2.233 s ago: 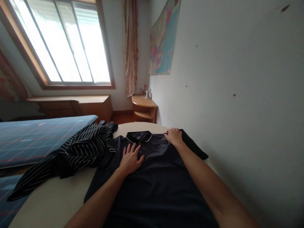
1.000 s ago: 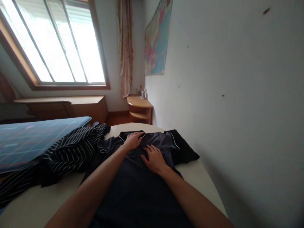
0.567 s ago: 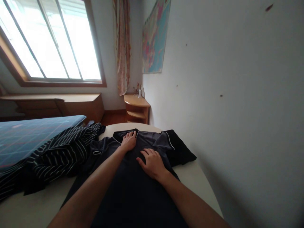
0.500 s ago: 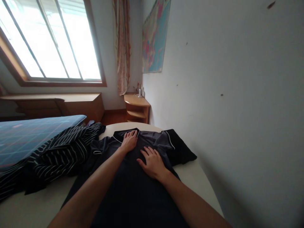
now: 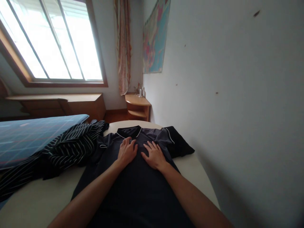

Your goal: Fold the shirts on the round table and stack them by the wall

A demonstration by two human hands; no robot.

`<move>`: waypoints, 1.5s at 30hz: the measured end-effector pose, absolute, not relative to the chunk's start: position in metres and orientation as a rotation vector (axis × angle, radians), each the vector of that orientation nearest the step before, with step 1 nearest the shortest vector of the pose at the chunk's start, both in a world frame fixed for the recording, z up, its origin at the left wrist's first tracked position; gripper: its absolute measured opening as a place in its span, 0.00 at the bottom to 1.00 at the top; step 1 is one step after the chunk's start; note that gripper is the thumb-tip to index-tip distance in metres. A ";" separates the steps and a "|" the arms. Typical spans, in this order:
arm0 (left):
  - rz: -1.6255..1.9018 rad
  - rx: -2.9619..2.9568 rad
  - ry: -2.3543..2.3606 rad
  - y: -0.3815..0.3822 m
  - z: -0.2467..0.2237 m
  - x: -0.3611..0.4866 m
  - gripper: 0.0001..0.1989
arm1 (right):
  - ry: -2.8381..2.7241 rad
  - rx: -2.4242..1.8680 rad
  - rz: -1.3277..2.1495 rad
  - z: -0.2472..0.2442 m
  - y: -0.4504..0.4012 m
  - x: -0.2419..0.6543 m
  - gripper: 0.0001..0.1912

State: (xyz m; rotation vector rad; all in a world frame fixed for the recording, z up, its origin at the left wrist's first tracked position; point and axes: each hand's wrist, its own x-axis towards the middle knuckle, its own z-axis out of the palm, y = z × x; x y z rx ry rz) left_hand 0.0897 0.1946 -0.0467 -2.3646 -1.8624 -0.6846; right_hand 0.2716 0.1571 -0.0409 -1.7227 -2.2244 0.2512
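Dark polo shirt [image 5: 140, 183] is lying across the near middle of the pale table [image 5: 204, 183], my left hand [image 5: 127, 152] and right hand [image 5: 154, 155] resting ungripped on its chest, while striped garment [image 5: 76, 144] is sprawling left and a map [image 5: 155, 39] is hanging far off.

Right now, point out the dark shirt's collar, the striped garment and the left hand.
Collar [image 5: 136, 131]: head view, right-hand band.
Striped garment [image 5: 71, 148]: head view, crumpled middle.
Left hand [image 5: 126, 153]: head view, back.
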 end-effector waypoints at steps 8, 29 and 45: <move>-0.461 -2.370 -2.002 0.171 -0.055 0.058 0.30 | -2.255 -1.716 0.251 -0.042 0.133 0.263 0.37; -0.367 -2.418 -2.007 0.172 -0.053 0.058 0.34 | -1.558 -2.323 0.009 0.004 0.235 0.357 0.29; -0.487 -2.472 -1.862 0.174 -0.049 0.067 0.32 | -1.618 -2.021 0.105 0.000 0.224 0.381 0.23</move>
